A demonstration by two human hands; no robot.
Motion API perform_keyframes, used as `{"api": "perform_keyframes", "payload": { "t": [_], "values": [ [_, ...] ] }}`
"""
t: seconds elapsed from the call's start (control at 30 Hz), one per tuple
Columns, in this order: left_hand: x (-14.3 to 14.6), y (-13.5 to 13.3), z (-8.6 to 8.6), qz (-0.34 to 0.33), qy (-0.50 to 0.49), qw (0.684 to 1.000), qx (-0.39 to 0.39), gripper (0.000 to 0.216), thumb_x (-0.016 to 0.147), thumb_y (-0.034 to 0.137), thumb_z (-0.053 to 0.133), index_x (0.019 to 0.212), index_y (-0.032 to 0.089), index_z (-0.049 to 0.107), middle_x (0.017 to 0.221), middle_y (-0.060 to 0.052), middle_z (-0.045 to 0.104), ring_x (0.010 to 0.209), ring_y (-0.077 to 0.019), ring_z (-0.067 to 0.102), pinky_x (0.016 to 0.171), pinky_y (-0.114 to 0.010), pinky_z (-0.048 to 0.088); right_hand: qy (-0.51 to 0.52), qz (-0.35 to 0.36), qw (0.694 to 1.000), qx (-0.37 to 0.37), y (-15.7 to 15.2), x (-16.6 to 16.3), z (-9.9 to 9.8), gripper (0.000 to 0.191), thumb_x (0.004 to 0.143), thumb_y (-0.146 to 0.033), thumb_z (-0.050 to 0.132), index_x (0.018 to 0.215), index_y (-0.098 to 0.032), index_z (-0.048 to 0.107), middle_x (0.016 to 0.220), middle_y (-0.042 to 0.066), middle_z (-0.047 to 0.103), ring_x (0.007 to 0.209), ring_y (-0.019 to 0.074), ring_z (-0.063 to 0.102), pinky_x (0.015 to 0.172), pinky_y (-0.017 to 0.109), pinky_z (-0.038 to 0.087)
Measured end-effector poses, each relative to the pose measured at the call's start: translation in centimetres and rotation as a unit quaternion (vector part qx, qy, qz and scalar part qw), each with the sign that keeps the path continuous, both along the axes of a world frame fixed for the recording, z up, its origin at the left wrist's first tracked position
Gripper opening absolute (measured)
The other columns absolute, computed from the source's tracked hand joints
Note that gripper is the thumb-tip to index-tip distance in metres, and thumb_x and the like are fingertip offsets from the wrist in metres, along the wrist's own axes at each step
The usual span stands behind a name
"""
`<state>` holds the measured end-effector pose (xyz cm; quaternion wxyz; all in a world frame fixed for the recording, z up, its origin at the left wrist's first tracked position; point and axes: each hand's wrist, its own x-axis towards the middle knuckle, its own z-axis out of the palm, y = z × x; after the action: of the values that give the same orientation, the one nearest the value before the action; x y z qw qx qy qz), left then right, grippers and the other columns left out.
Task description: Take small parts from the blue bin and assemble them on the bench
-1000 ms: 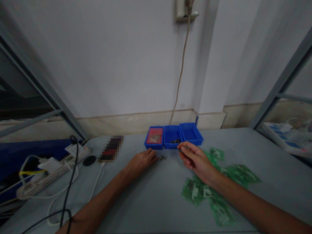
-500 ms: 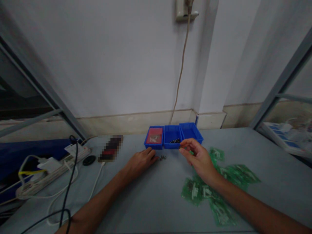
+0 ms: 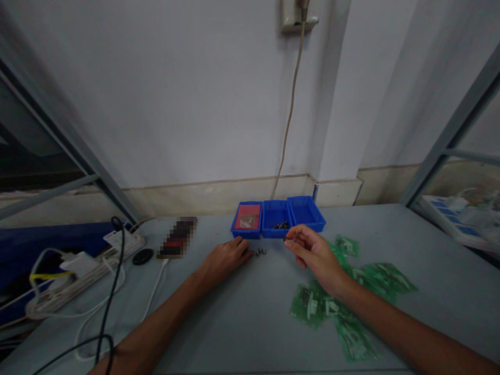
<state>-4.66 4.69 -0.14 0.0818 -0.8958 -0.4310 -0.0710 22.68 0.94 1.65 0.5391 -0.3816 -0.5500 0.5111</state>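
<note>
My left hand rests on the grey table, fingers curled loosely, fingertips beside a few small metal parts. My right hand hovers just in front of the middle blue bin, thumb and fingers pinched on a small dark part that I cannot make out clearly. The middle bin holds several small dark pieces. The left blue bin has a reddish bag of parts in it. The right blue bin looks bare inside.
Green circuit boards lie scattered on the table under and right of my right forearm. A pixelated phone, a black round cap, a power strip and tangled cables sit at the left. A cord hangs from a wall socket.
My right hand rose a little toward the bins, then shifted slightly left and down, still pinching. My left hand stayed put beside the metal parts.
</note>
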Motion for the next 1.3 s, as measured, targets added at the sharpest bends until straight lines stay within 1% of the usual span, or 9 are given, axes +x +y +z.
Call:
{"api": "perform_keyframes", "payload": {
  "t": [0.17,0.3,0.4,0.53,0.67,0.77,0.93,1.13,1.3],
  "values": [
    [0.1,0.0,0.1,0.018,0.012,1.0,-0.01,0.019,0.109,0.035,0.049,0.101,0.019,0.056,0.1,-0.005,0.064,0.078,-0.019,0.066,0.064,-0.027,0.051,0.034,0.04,0.998,-0.033,-0.1,-0.3,-0.1,0.025,0.086,-0.042,0.079,0.096,-0.023,0.066,0.079,-0.003,0.059,0.049,0.0066,0.042,0.041,0.02,0.03],
    [0.0,0.3,-0.4,0.019,0.008,1.0,-0.018,0.02,0.109,0.035,0.048,0.1,0.019,0.055,0.098,-0.005,0.063,0.077,-0.0184,0.065,0.065,-0.026,0.05,0.077,0.075,0.991,-0.083,-0.1,-0.3,-0.2,0.028,0.089,-0.045,0.076,0.099,-0.022,0.065,0.081,0.0,0.065,0.05,0.0066,0.043,0.041,0.019,0.026],
    [-0.2,0.4,-0.6,0.01,-0.011,1.0,-0.021,0.02,0.11,0.034,0.047,0.099,0.018,0.055,0.097,-0.004,0.063,0.076,-0.0174,0.065,0.067,-0.026,0.051,0.128,0.096,0.979,-0.125,0.0,-0.1,-0.1,0.029,0.089,-0.045,0.077,0.101,-0.022,0.065,0.074,-0.002,0.06,0.048,0.0051,0.039,0.041,0.018,0.023],
    [-0.4,0.5,-0.6,-0.009,-0.033,0.999,-0.017,0.022,0.111,0.033,0.044,0.099,0.018,0.054,0.099,-0.005,0.063,0.078,-0.0173,0.066,0.069,-0.027,0.051,0.171,0.111,0.968,-0.148,0.1,0.1,0.0,0.031,0.086,-0.044,0.081,0.101,-0.021,0.067,0.07,-0.004,0.055,0.047,0.0041,0.035,0.042,0.018,0.021],
    [-0.5,0.4,-0.5,-0.025,-0.04,0.999,-0.003,0.027,0.112,0.036,0.039,0.1,0.018,0.055,0.1,-0.005,0.063,0.078,-0.0165,0.066,0.068,-0.026,0.051,0.179,0.094,0.969,-0.145,0.1,0.1,0.0,0.03,0.085,-0.043,0.082,0.102,-0.021,0.068,0.072,-0.002,0.058,0.049,0.0046,0.036,0.043,0.018,0.023],
    [-0.6,0.4,-0.6,-0.029,-0.036,0.999,0.016,0.031,0.113,0.039,0.037,0.1,0.018,0.056,0.098,-0.005,0.063,0.076,-0.0159,0.065,0.065,-0.025,0.049,0.171,0.074,0.973,-0.134,0.1,0.0,0.0,0.03,0.086,-0.042,0.081,0.103,-0.021,0.068,0.074,-0.001,0.061,0.049,0.0054,0.038,0.043,0.019,0.023],
    [-0.5,0.3,-0.4,-0.025,-0.017,0.999,0.04,0.033,0.112,0.041,0.038,0.1,0.018,0.058,0.096,-0.005,0.064,0.074,-0.0167,0.064,0.061,-0.025,0.046,0.167,0.05,0.978,-0.116,-0.1,-0.1,0.2,0.034,0.085,-0.043,0.081,0.107,-0.023,0.066,0.075,-0.001,0.063,0.048,0.0057,0.037,0.043,0.019,0.023],
    [-0.1,-0.4,0.6,-0.013,0.001,1.0,0.026,0.026,0.11,0.035,0.042,0.1,0.02,0.061,0.096,-0.005,0.064,0.075,-0.0171,0.064,0.061,-0.025,0.046,0.166,0.033,0.98,-0.108,0.0,-0.1,0.4,0.036,0.084,-0.042,0.081,0.11,-0.024,0.064,0.075,-0.002,0.063,0.047,0.0059,0.037,0.041,0.018,0.022],
    [-0.2,0.0,0.0,-0.007,0.005,1.0,0.016,0.025,0.11,0.034,0.043,0.1,0.019,0.06,0.095,-0.005,0.063,0.075,-0.0173,0.065,0.062,-0.025,0.047,0.147,0.045,0.984,-0.094,0.1,-0.1,0.0,0.034,0.087,-0.044,0.077,0.112,-0.025,0.063,0.075,-0.002,0.063,0.046,0.0053,0.037,0.04,0.018,0.024]
  ]
}}
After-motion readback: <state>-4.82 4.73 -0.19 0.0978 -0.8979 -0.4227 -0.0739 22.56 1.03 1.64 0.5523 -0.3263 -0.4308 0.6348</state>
